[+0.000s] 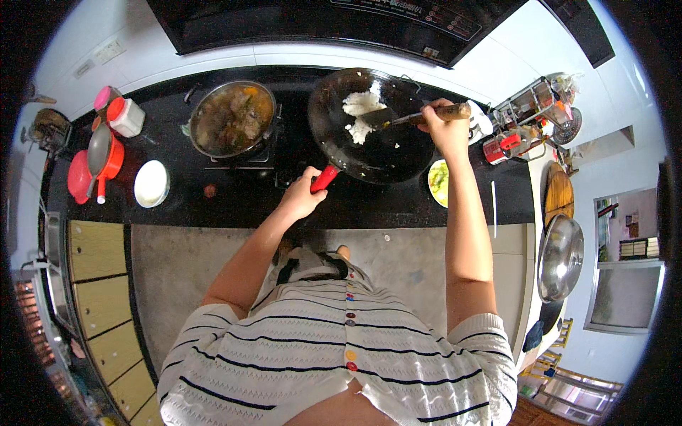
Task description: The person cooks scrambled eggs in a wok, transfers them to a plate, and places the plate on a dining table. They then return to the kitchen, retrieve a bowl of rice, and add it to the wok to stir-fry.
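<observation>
My left hand [302, 194] is wrapped round the red handle of a black wok [376, 163] on the stove. In my right hand [446, 128] is a spatula [419, 117] with a wooden grip, its metal blade down in the wok. White clumps of what looks like cooked rice [364, 104] lie in the wok, some against the blade. Under my right wrist, partly hidden by it, stands a bowl [438, 183] with chopped green and yellowish pieces.
A pot of stew [233, 119] sits on the burner left of the wok. Farther left are a white bowl [151, 183], a small red pan [112, 156] and a red-lidded jar [126, 117]. A rack of jars [526, 121] stands at right, with a metal lid [561, 258] nearer. A range hood [312, 25] overhangs the back.
</observation>
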